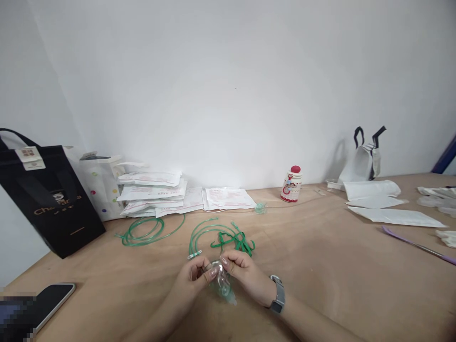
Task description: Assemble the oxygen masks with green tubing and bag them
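A clear plastic oxygen mask [224,288] with a pale green fitting hangs between my hands, low over the front of the table. My left hand [194,280] pinches its upper left rim between thumb and fingers. On the other side, my right hand [251,279], with a watch on the wrist, grips the top edge of the mask. Just beyond my fingertips lies a tangle of green elastic strap [235,241]. Next to it curves green tubing [203,229], with a small white piece [194,254] at its near end. My fingers partly cover the mask's rim.
Coiled green tubing [142,232] lies at left, before stacked white packets [151,192]. A black bag [53,204] and a phone [53,304] are far left. A bottle [291,185] stands at the back. White wrappers [395,216] and a purple stick [420,244] lie right.
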A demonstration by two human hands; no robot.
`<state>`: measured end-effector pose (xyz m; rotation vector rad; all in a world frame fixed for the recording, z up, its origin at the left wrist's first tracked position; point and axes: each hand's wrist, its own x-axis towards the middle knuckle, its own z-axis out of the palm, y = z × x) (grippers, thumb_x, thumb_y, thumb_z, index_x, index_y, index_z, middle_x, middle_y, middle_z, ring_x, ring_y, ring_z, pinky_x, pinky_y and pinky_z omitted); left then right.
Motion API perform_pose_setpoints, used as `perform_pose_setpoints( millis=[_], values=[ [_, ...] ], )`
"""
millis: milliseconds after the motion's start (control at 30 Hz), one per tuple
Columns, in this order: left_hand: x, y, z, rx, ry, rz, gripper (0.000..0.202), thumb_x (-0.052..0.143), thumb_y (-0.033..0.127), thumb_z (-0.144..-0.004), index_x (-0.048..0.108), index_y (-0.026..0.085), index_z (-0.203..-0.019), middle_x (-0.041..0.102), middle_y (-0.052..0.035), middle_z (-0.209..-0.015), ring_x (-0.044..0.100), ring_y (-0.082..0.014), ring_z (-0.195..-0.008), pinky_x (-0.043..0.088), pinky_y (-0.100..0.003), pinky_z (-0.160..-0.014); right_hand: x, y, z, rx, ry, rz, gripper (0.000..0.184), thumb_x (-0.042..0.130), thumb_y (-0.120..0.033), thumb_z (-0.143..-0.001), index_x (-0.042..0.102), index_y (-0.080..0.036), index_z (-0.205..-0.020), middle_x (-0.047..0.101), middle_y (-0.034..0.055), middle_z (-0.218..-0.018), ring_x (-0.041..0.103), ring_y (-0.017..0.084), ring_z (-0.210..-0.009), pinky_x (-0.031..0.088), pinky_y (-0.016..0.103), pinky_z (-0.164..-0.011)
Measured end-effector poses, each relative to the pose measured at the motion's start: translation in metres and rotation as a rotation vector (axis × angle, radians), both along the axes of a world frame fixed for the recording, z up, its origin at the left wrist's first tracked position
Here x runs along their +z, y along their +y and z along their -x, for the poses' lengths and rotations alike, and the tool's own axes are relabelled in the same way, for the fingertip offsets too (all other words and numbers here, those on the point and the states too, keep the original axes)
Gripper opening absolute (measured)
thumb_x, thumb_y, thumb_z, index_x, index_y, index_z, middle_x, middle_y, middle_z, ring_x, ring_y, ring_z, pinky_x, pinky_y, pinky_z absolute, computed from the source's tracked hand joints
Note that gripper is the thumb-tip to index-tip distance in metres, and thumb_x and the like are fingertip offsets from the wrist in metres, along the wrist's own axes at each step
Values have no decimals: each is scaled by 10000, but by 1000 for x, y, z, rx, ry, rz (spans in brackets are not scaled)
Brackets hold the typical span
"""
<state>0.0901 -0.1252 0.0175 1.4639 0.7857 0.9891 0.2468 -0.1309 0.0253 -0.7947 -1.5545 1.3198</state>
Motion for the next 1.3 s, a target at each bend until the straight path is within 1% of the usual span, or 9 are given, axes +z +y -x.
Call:
perform_pose_setpoints(
  millis=[67,133,367,500,633,833,967,1133,1300],
  values=[
    [0,-1,-1,5,12,1,380,603,486,-637,398,181,-538,358,58,-528,315,-104,-544,242,-223,-519,0,0,0,5,29,6,356,514,-482,-749,494,-161,-597,384,-40,-589,332,98,-579,260,238,-565],
    [1,-2,-2,12,17,7,392,600,495,-634,384,184,-532,340,62,-522,301,-100,-535,235,-221,-511,0,-1,2,8,112,42,348,522,-483,-744,498,-162,-613,388,-39,-600,334,98,-585,262,238,-572],
    [2,-6,-6,-32,-15,33,381,637,439,-619,367,187,-526,346,65,-517,306,-95,-536,242,-217,-510,-1,-3,5,98,333,277,290,659,-386,-663,503,-148,-606,413,-47,-565,323,80,-548,241,217,-535],
    [-1,-7,-6,-36,-35,45,363,642,402,-630,365,186,-536,344,69,-513,296,-89,-529,237,-212,-505,-3,-3,4,134,399,341,289,669,-376,-653,504,-146,-594,421,-45,-554,324,78,-538,245,218,-529],
    [-4,-6,-5,-18,-29,41,360,638,405,-637,371,184,-540,344,69,-518,296,-88,-530,235,-212,-506,-5,-1,4,77,338,301,311,629,-422,-681,505,-147,-607,425,-38,-582,332,85,-566,256,224,-550],
    [-9,-3,-5,-16,-1,33,373,631,415,-642,356,188,-532,341,69,-511,288,-87,-522,221,-214,-499,0,0,1,36,97,63,356,521,-487,-744,477,-162,-604,383,-44,-601,314,90,-577,258,235,-559],
    [-8,-4,-4,1,22,22,384,626,439,-637,360,187,-522,341,68,-503,292,-90,-519,222,-214,-498,4,-1,-1,12,4,-3,392,477,-521,-754,438,-172,-579,328,-54,-576,279,86,-553,251,233,-538],
    [-1,-6,-4,12,45,9,387,615,455,-640,366,185,-518,359,57,-518,317,-99,-538,249,-220,-516,1,0,-1,19,-6,20,380,504,-514,-739,458,-166,-593,342,-55,-571,296,84,-550,247,225,-534],
    [-2,-5,-3,10,20,-21,344,633,417,-635,417,176,-520,390,48,-533,359,-113,-564,282,-227,-546,-4,-1,3,100,198,175,372,612,-483,-667,456,-158,-571,365,-58,-547,298,73,-518,231,216,-518]
  ],
)
